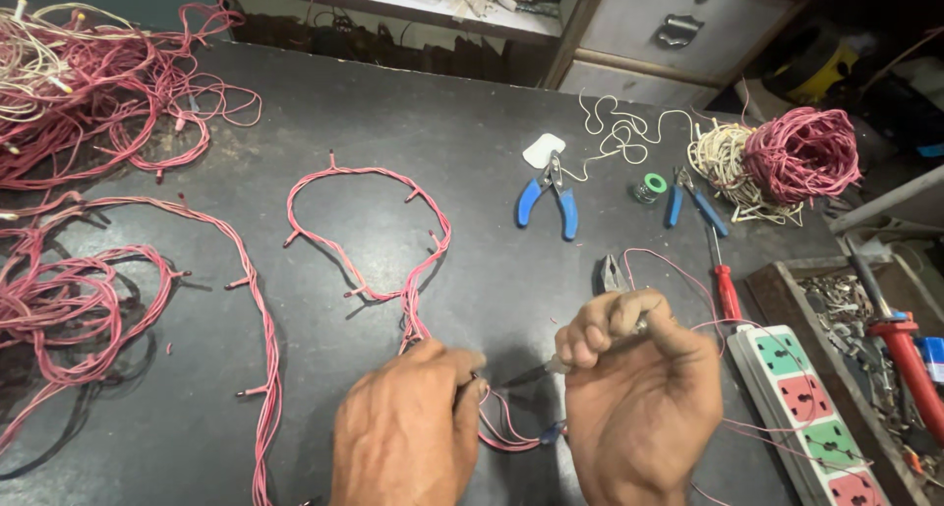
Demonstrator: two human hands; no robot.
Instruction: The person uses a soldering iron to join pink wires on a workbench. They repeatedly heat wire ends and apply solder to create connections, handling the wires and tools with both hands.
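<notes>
Fingers of your left hand (408, 422) pinch the twisted red wire harness (369, 231); your right hand (639, 388) grips a thin metal-tipped tool (536, 372); a slipping tip could jab your fingertips.

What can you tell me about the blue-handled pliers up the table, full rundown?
The blue-handled pliers lie flat on the dark table, beyond both hands and untouched. Two blue, seemingly plastic-coated handles splay open toward the person; the short grey metal jaws point away, resting against a small white patch. A thin white wire curls just right of the head. Whether it touches the pliers is unclear.
</notes>
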